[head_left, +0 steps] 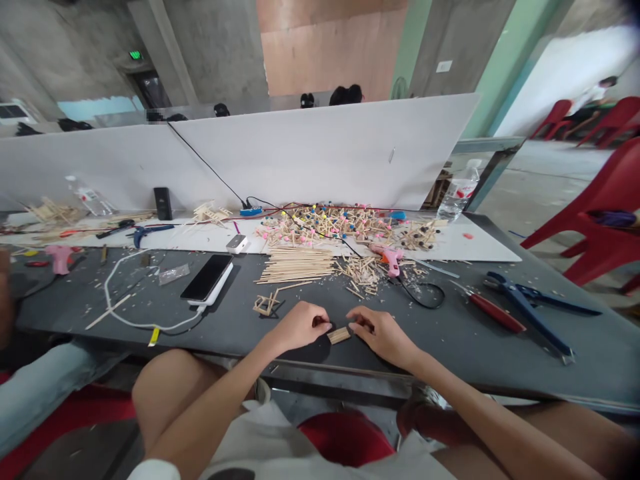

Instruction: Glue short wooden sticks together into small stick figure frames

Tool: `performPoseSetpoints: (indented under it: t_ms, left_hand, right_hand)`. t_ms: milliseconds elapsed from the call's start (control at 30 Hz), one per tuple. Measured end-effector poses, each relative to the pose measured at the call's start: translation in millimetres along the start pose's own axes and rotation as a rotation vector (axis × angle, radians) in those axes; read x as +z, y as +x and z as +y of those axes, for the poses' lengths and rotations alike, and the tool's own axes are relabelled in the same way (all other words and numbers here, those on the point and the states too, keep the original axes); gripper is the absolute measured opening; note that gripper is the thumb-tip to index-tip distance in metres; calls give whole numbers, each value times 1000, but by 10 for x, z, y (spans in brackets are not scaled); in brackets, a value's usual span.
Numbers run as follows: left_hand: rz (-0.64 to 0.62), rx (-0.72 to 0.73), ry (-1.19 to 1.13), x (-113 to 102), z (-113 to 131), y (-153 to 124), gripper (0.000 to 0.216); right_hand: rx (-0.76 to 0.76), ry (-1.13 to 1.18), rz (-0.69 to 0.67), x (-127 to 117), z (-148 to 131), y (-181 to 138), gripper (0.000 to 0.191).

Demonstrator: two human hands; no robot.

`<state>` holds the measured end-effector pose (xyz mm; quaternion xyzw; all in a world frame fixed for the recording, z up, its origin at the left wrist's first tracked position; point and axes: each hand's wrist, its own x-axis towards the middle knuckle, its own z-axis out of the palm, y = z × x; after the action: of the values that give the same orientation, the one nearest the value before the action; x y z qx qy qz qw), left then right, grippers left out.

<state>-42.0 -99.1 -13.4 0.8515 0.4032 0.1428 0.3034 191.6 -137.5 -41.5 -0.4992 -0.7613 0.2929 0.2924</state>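
A small flat panel of short wooden sticks lies near the front edge of the dark table, between my two hands. My left hand is closed, with curled fingers and its fingertips at the panel's left end. At the opposite end, my right hand has its thumb against the panel's edge and its fingers bent inward. Just left of my left hand sits a little open frame of glued sticks. Beyond the hands are a row of long wooden sticks and a pile of short cut pieces.
A pink glue gun with a black cord stands behind my right hand. To the right lie a red-handled tool and blue-handled cutters. A phone on a white power bank is at left. Colour-tipped sticks heap against the white partition.
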Motion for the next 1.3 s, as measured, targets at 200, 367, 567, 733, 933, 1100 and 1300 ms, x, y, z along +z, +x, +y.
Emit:
performPoseSetpoints:
  t_ms: [200, 367, 567, 733, 933, 1100, 1300]
  left_hand:
    - [43, 115, 136, 40, 51, -37, 13]
    - [3, 136, 215, 59, 68, -54, 24]
    - [-27, 161, 312, 99, 89, -81, 19]
    - [-20, 175, 414, 160, 155, -115, 22]
    - [13, 168, 492, 246, 180, -118, 22]
    - [63, 176, 496, 322, 164, -104, 22]
    - [103, 177, 466, 360, 158, -102, 24]
  right_hand:
    - [-194, -39, 8, 16, -30, -26, 14]
    - [-217, -51, -26, 41, -7, -18, 17]
    - [-202, -112, -31, 61, 1, -16, 18]
    - [-217, -140, -37, 80, 7, -28, 22]
    - [-225, -108, -18, 107, -33, -50, 23]
    - [-188, -86, -38, 84, -81, -46, 23]
    - [-156, -66, -51, 57, -96, -2, 19]
